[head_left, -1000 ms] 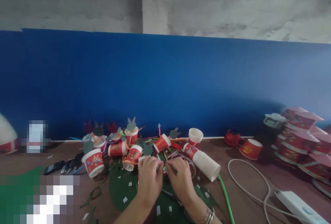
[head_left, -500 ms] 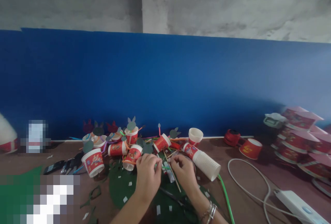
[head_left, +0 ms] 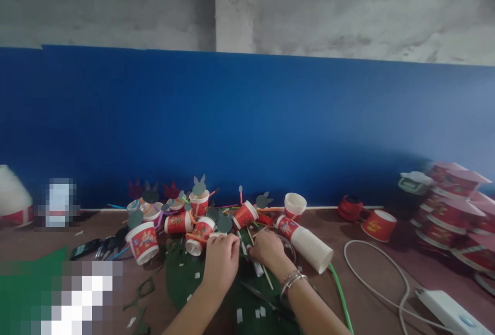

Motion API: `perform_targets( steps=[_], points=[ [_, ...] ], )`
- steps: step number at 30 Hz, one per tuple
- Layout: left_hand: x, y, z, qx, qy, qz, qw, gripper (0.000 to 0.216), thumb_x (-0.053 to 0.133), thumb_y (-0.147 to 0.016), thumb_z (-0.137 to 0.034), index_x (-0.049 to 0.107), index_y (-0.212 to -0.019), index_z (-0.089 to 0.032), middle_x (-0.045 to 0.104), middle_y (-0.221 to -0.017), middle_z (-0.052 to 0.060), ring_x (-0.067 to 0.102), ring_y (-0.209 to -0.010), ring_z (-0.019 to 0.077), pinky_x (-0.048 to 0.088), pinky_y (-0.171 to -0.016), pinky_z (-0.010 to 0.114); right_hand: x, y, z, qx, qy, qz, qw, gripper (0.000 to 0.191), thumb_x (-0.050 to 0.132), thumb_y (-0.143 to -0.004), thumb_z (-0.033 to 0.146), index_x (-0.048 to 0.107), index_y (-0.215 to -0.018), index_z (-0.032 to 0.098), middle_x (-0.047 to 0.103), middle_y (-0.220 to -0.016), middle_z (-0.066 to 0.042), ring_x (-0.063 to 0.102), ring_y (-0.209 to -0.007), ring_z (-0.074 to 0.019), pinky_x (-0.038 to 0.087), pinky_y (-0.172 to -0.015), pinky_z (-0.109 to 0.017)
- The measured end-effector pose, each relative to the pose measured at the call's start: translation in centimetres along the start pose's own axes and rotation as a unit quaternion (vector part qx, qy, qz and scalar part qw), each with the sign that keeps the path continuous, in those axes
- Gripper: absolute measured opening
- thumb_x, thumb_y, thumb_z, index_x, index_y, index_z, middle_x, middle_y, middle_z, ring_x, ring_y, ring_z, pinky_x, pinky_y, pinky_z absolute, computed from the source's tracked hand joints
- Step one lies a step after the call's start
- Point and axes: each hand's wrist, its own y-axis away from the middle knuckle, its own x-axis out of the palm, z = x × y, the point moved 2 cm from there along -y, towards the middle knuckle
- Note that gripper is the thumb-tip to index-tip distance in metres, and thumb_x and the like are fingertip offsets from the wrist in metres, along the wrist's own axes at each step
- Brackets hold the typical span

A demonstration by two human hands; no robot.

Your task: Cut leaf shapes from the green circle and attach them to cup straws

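My left hand is closed, knuckles up, over the green sheet. A white paper cup rim shows just behind it. What its fingers hold, if anything, is hidden. To its right, my right hand is lowered with curled fingers, beside a thin wooden stick and a small white tube. Its fingertips are mostly out of sight. Scissors lie on the sheet below the hands, among small white paper scraps. Beyond the hands is a tipped red paper cup.
Red paper cups with dark paper rabbit heads crowd the back left. A stack of white-and-red cups lies to the right. A white cable leads to a power strip. Pink-topped cups are piled far right.
My right hand has turned over and reached lower beside the stick and tube. The thin green strand seen between my hands earlier no longer shows. My left hand has closed further.
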Motion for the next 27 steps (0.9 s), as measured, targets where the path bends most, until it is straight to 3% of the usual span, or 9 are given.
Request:
perform_targets(
  steps=[4, 8, 10, 12, 14, 24, 27],
  points=[
    [0.2, -0.1, 0.4, -0.009, 0.008, -0.003, 1.0, 0.023, 0.041, -0.085, -0.016, 0.061, -0.073, -0.02, 0.066, -0.068, 0.003, 0.061, -0.07, 0.0203, 0.037, -0.071, 0.034, 0.2, -0.5, -0.2, 0.01, -0.021, -0.009, 1.0, 0.004, 0.065, -0.057, 0.02, 0.064, -0.056, 0.016, 0.069, -0.063, -0.013, 0.065, -0.064, -0.0265, 0.042, -0.055, -0.031],
    [0.4, -0.2, 0.7, -0.014, 0.009, -0.015, 1.0, 0.022, 0.042, -0.084, -0.014, 0.062, -0.076, -0.019, 0.067, -0.07, 0.004, 0.062, -0.07, 0.0213, 0.037, -0.07, 0.035, -1.6, 0.0, -0.5, 0.015, -0.186, -0.118, 0.975, 0.021, 0.049, -0.079, 0.033, 0.062, -0.075, 0.017, 0.069, -0.067, -0.006, 0.062, -0.059, -0.0176, 0.042, -0.054, -0.025],
    [0.3, -0.3, 0.7, -0.015, 0.009, -0.017, 1.0, 0.022, 0.042, -0.084, -0.013, 0.062, -0.078, -0.019, 0.068, -0.072, 0.004, 0.062, -0.072, 0.0217, 0.038, -0.071, 0.035, -2.8, 0.7, -0.2, -0.031, -0.237, -0.162, 0.957, 0.022, 0.046, -0.082, 0.033, 0.06, -0.08, 0.016, 0.069, -0.071, -0.005, 0.061, -0.06, -0.0163, 0.041, -0.056, -0.025],
    [0.1, -0.3, 0.5, -0.014, 0.001, -0.017, 1.0, 0.022, 0.042, -0.085, -0.014, 0.063, -0.08, -0.019, 0.067, -0.072, 0.004, 0.061, -0.073, 0.022, 0.037, -0.072, 0.036, -3.6, 1.7, 0.7, -0.138, -0.188, -0.127, 0.964, 0.011, 0.054, -0.077, 0.027, 0.06, -0.077, 0.017, 0.068, -0.073, -0.003, 0.06, -0.067, -0.0172, 0.039, -0.065, -0.026],
    [-0.2, -0.2, 0.2, -0.003, -0.009, -0.017, 1.0, 0.022, 0.042, -0.086, -0.015, 0.063, -0.081, -0.019, 0.067, -0.073, 0.004, 0.06, -0.074, 0.0218, 0.036, -0.074, 0.037, -4.0, 2.6, 1.6, -0.186, -0.12, -0.105, 0.97, 0.005, 0.054, -0.076, 0.02, 0.059, -0.076, 0.018, 0.066, -0.069, -0.001, 0.06, -0.068, -0.0174, 0.035, -0.069, -0.028],
    [-0.7, 0.2, -0.3, 0.044, -0.07, -0.023, 0.996, 0.02, 0.041, -0.086, -0.013, 0.06, -0.084, -0.018, 0.065, -0.074, 0.006, 0.058, -0.078, 0.0226, 0.034, -0.08, 0.041, -3.8, 3.5, 2.2, -0.137, -0.058, -0.132, 0.98, 0.007, 0.052, -0.076, 0.017, 0.057, -0.08, 0.02, 0.065, -0.076, -0.002, 0.058, -0.071, -0.0177, 0.032, -0.066, -0.027],
    [-0.7, 0.2, -0.4, 0.05, -0.079, -0.013, 0.996, 0.019, 0.042, -0.084, -0.012, 0.059, -0.083, -0.018, 0.065, -0.074, 0.006, 0.058, -0.078, 0.0231, 0.034, -0.079, 0.04, -3.9, 3.6, 2.4, -0.159, -0.069, -0.117, 0.978, 0.009, 0.052, -0.076, 0.016, 0.057, -0.081, 0.021, 0.065, -0.077, -0.001, 0.058, -0.074, -0.0182, 0.032, -0.068, -0.027]
  ],
)
